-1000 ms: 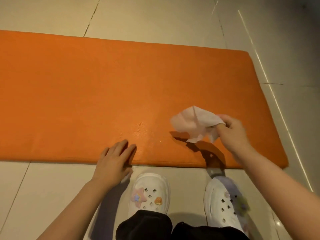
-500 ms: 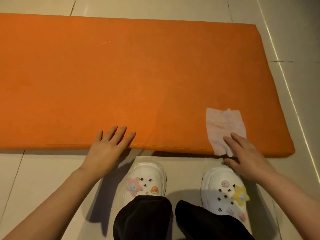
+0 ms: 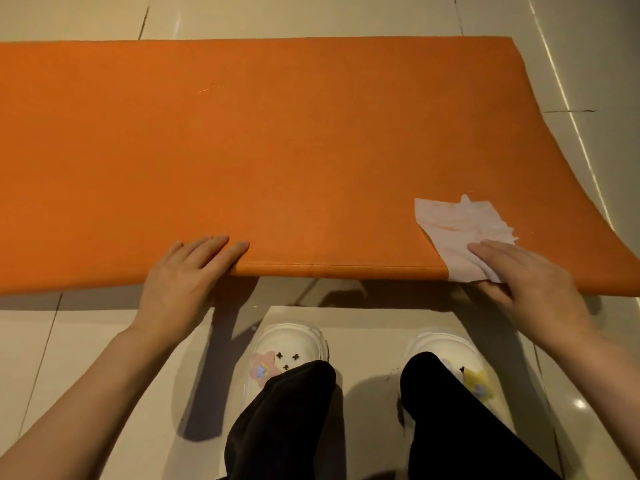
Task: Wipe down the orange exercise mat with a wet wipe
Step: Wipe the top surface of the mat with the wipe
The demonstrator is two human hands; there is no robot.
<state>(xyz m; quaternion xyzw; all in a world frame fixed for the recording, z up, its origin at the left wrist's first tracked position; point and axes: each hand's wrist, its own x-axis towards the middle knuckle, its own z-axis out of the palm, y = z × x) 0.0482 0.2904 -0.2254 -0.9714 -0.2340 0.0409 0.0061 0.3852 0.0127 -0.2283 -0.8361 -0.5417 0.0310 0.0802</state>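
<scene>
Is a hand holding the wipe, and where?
Not gripped: the right hand presses flat fingers on the wet wipe's near end, at the orange mat's front edge.

glossy cream tiled floor (image 3: 311, 15) with dark grout lines | white clogs on floor: left clog (image 3: 291, 341) with pink star charm, right clog (image 3: 446, 344) with yellow charm | black trouser legs (image 3: 284, 420) over clogs

Mat (image 3: 277, 150) lies bare beyond the wipe (image 3: 457, 226) — only the left hand (image 3: 183, 282) blocks its near edge.
</scene>
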